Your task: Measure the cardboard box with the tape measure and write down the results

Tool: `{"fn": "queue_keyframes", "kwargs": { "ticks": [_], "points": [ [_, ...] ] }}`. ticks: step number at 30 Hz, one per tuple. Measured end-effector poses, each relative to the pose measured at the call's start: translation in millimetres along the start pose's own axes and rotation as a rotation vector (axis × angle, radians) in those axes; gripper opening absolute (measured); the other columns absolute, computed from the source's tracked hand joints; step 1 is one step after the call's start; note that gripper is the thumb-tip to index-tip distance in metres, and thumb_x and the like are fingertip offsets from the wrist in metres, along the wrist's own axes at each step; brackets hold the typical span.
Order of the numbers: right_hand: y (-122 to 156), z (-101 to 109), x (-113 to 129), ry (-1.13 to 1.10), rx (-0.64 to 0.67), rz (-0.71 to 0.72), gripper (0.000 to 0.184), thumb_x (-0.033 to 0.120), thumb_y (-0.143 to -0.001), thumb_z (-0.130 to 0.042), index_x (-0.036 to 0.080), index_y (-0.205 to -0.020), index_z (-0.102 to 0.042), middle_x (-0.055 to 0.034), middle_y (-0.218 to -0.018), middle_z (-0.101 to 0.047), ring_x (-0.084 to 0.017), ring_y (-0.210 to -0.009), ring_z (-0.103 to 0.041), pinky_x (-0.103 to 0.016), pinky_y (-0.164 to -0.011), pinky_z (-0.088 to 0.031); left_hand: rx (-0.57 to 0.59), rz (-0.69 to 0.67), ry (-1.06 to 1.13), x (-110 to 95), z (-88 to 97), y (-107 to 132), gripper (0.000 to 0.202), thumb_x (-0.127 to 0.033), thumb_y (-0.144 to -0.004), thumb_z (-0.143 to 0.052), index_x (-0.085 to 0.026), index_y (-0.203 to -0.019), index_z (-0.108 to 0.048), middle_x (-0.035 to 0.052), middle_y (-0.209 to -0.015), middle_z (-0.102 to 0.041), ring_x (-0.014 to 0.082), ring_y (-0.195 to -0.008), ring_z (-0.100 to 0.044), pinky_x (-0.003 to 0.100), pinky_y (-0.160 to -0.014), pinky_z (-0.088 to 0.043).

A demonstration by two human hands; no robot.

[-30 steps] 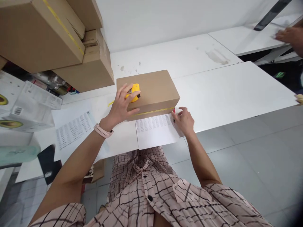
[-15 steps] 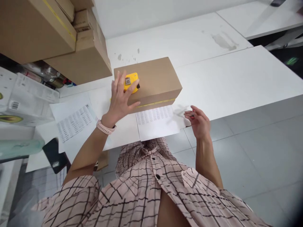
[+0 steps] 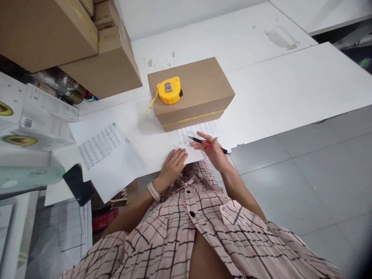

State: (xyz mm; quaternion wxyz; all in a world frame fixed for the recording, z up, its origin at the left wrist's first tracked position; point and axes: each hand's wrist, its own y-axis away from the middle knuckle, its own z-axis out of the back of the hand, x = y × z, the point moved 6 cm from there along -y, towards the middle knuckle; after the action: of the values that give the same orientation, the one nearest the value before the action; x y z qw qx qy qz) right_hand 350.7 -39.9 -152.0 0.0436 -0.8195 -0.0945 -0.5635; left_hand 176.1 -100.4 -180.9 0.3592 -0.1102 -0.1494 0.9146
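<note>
My right hand (image 3: pixel 215 153) holds a red and black pen (image 3: pixel 207 144), its dark tip pointing left above a printed sheet (image 3: pixel 197 154). Lying flat, with fingers stretched out, my left hand (image 3: pixel 173 164) rests at the left edge of that sheet by the table's front. A closed cardboard box (image 3: pixel 194 87) covers the sheet's far end. On top of the box sits a yellow tape measure (image 3: pixel 170 91), with a bit of its yellow strap or blade hanging over the left side. Neither hand touches the box or the tape measure.
More printed papers (image 3: pixel 113 166) lie at the left, partly over a black phone (image 3: pixel 79 185). Large cardboard boxes (image 3: pixel 101 69) are stacked at the back left, beside white cartons (image 3: pixel 46 116). A pale green bottle (image 3: pixel 31 176) lies near them. The white table (image 3: pixel 279 93) extends right.
My left hand has let go of the tape measure and come down to the sheet's edge. My right hand has moved left over the sheet with the pen.
</note>
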Motion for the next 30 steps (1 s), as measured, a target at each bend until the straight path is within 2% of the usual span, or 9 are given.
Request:
{"fn": "queue_keyframes", "kwargs": {
  "ticks": [3, 5, 7, 9, 12, 14, 19, 24, 30],
  "points": [
    [-23.8, -23.4, -26.1, 0.103, 0.027, -0.029, 0.05, 0.065, -0.084, -0.071, 0.025, -0.114, -0.07, -0.0066, -0.1, -0.076, -0.022, -0.095, -0.071, -0.04, -0.088, -0.056, -0.031, 0.049, -0.038, -3.3, -8.0, -5.5, 0.041, -0.021, -0.104, -0.047, -0.012, -0.142, -0.058, 0.0161, -0.145, -0.062, 0.028, -0.141, -0.055, 0.05, -0.12, -0.041],
    [-36.2, -26.4, -37.0, 0.221, -0.053, 0.015, 0.038, 0.058, -0.081, -0.077, 0.024, -0.096, -0.071, -0.003, -0.089, -0.073, -0.018, -0.082, -0.067, -0.036, -0.079, -0.055, -0.045, 0.08, -0.048, -7.3, -10.5, -8.7, 0.04, -0.021, -0.104, -0.047, -0.011, -0.14, -0.06, 0.0155, -0.144, -0.064, 0.0284, -0.139, -0.056, 0.051, -0.121, -0.04],
    [-43.0, -24.9, -41.3, 0.328, -0.139, 0.078, 0.035, 0.056, -0.084, -0.074, 0.022, -0.083, -0.065, 0.0009, -0.075, -0.064, -0.014, -0.068, -0.058, -0.031, -0.067, -0.05, -0.052, 0.105, -0.039, -10.3, -11.0, -10.5, 0.04, -0.02, -0.104, -0.047, -0.01, -0.14, -0.06, 0.0156, -0.144, -0.064, 0.0285, -0.139, -0.056, 0.051, -0.121, -0.04],
    [-45.3, -24.0, -42.2, 0.383, -0.163, 0.122, 0.033, 0.055, -0.087, -0.07, 0.023, -0.084, -0.062, 0.0027, -0.071, -0.059, -0.013, -0.063, -0.053, -0.029, -0.061, -0.045, -0.048, 0.123, -0.021, -11.3, -10.8, -11.5, 0.04, -0.019, -0.103, -0.048, -0.009, -0.14, -0.06, 0.0162, -0.145, -0.063, 0.0286, -0.139, -0.055, 0.051, -0.121, -0.04],
    [-44.6, -23.7, -43.4, 0.421, -0.116, 0.117, 0.032, 0.052, -0.085, -0.073, 0.023, -0.09, -0.062, 0.0011, -0.077, -0.061, -0.013, -0.066, -0.054, -0.03, -0.063, -0.045, -0.037, 0.154, -0.011, -9.9, -9.7, -12.6, 0.04, -0.019, -0.101, -0.051, -0.008, -0.138, -0.061, 0.0188, -0.146, -0.06, 0.0302, -0.14, -0.054, 0.05, -0.121, -0.041],
    [-43.3, -20.9, -44.5, 0.437, -0.119, 0.091, 0.032, 0.052, -0.083, -0.075, 0.022, -0.085, -0.061, 0.0009, -0.074, -0.061, -0.014, -0.065, -0.053, -0.03, -0.062, -0.044, -0.042, 0.169, -0.012, -9.2, -8.2, -13.6, 0.039, -0.02, -0.1, -0.053, -0.008, -0.136, -0.062, 0.0198, -0.145, -0.061, 0.0309, -0.138, -0.056, 0.049, -0.121, -0.042],
    [-39.6, -14.1, -36.6, 0.55, -0.216, 0.104, 0.033, 0.044, -0.084, -0.071, 0.024, -0.069, -0.05, 0.0051, -0.06, -0.046, -0.012, -0.057, -0.041, -0.028, -0.056, -0.036, -0.056, 0.18, 0.007, -9.1, -5.1, -14.3, 0.041, -0.023, -0.1, -0.053, -0.006, -0.136, -0.06, 0.0196, -0.142, -0.062, 0.0306, -0.135, -0.057, 0.047, -0.121, -0.042],
    [-37.0, -15.9, -33.0, 0.645, -0.164, 0.106, 0.031, 0.041, -0.085, -0.067, 0.024, -0.068, -0.048, 0.0052, -0.06, -0.047, -0.012, -0.059, -0.043, -0.028, -0.058, -0.038, -0.074, 0.183, 0.026, -7.7, -9.9, -10.4, 0.043, -0.027, -0.102, -0.051, -0.005, -0.137, -0.058, 0.021, -0.142, -0.062, 0.0316, -0.135, -0.057, 0.048, -0.121, -0.041],
    [-35.4, -12.2, -44.4, 0.69, -0.128, 0.107, 0.03, 0.039, -0.089, -0.066, 0.024, -0.069, -0.048, 0.0059, -0.058, -0.046, -0.011, -0.056, -0.041, -0.028, -0.056, -0.035, -0.133, 0.185, 0.04, -7.8, -14.3, -8.0, 0.042, -0.026, -0.103, -0.048, -0.005, -0.137, -0.059, 0.0215, -0.14, -0.064, 0.0309, -0.135, -0.057, 0.049, -0.119, -0.044]
  ]
}}
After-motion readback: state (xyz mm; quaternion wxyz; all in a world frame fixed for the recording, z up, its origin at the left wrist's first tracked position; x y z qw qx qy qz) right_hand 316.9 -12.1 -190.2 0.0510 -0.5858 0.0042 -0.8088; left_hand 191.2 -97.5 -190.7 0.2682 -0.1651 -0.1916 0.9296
